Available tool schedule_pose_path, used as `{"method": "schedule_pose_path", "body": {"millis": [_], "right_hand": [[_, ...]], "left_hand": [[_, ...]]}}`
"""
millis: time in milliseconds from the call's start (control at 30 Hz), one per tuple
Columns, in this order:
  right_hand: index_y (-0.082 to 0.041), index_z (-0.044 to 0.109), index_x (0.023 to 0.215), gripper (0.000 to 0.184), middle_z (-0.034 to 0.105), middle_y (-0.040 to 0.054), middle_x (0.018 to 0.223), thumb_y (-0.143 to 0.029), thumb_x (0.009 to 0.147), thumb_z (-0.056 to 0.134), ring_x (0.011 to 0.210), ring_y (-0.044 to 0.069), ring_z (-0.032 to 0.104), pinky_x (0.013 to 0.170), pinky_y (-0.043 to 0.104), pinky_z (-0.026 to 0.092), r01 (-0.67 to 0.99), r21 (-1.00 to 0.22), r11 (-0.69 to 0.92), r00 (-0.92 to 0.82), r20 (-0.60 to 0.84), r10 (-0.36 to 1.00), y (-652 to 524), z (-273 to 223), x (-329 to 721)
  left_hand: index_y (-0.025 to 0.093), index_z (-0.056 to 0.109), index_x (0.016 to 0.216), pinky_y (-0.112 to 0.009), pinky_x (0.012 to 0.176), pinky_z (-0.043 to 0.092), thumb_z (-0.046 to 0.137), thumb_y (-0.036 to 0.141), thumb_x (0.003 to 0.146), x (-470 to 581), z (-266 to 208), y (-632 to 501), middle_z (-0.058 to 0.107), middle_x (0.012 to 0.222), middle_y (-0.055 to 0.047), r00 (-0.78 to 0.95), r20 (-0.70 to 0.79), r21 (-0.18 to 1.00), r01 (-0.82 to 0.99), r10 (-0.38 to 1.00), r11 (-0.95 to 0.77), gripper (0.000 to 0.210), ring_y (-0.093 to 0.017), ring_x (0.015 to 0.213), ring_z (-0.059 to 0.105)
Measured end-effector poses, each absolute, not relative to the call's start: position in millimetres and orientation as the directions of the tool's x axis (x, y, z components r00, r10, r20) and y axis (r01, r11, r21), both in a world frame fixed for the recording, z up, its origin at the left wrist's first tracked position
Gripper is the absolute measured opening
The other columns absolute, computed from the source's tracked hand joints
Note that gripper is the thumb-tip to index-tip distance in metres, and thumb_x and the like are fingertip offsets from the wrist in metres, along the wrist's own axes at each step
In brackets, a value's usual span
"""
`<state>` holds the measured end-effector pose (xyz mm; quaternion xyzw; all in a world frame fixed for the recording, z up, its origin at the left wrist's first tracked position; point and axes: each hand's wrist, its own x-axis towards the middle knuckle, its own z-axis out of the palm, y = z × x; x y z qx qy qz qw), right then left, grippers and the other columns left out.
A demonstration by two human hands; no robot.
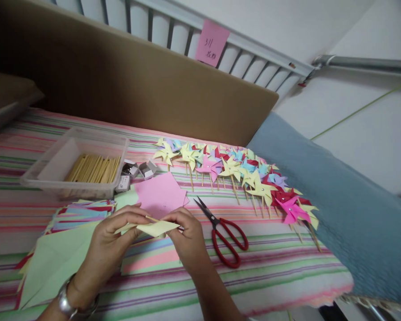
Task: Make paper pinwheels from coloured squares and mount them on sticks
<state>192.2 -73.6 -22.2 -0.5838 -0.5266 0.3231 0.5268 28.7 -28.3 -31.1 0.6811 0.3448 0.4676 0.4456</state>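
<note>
- L hand (pixel 115 232): grip pinched on L end of folded paper (pixel 157 228), pale yellow; fingers above, thumb below.
- R hand (pixel 187 234): grip pinched on R end of same pc; fingertips partly hidden.
- Folded paper is held up b/w both hands, above loose sheets; short bit of thin stick (pixel 151 219) shows at its top edge.
- Bracelet (pixel 66 298), silver-col., on L wrist.
- Pink sheets (pixel 162 191): just beyond hands, on striped cloth (pixel 277 272).
- Scissors (pixel 216 221), red handles: flat on cloth, R of R hand.
- Green sheet (pixel 53 263) + mixed-col. stack: L of L hand, partly behind forearm.
- Clear plastic box (pixel 56 158) w/ wooden sticks (pixel 92 168) inside: far L; small white boxes (pixel 147 169) just beside it.
- Pinwheels (pixel 232 168), multi-col., on sticks: long cluster, far side to R.
- Brown board (pixel 147 93) behind; pink note (pixel 212 42) w/ handwriting above it.
</note>
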Motion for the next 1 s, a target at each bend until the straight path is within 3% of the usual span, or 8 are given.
{"method": "schedule_pose_path", "body": {"millis": [467,1000], "right_hand": [[-0.024,0.073,0.091,0.041,0.058,0.0009,0.078,0.000,0.068,0.049,0.075,0.014,0.057,0.066,0.023,0.043,0.283,-0.937,0.206,0.124,0.248,0.961,-78.1,-22.6,193.2],[-0.022,0.072,0.091,0.043,0.058,0.0014,0.079,0.002,0.066,0.047,0.076,0.014,0.057,0.067,0.023,0.042,0.272,-0.932,0.238,0.109,0.276,0.955,-77.9,-23.2,194.4]], "left_hand": [[0.030,0.071,0.078,-0.032,0.097,0.038,0.063,0.020,0.077,24.3,-31.8,-27.6,0.070,0.087,0.003,0.339,0.355,0.920,0.040,0.871,-0.390,0.012,-0.014,0.085,0.063],[0.031,0.070,0.079,-0.032,0.100,0.038,0.064,0.019,0.077,25.1,-29.7,-26.6,0.070,0.086,0.005,0.353,0.379,0.910,0.025,0.856,-0.413,0.014,-0.013,0.086,0.064]]}}
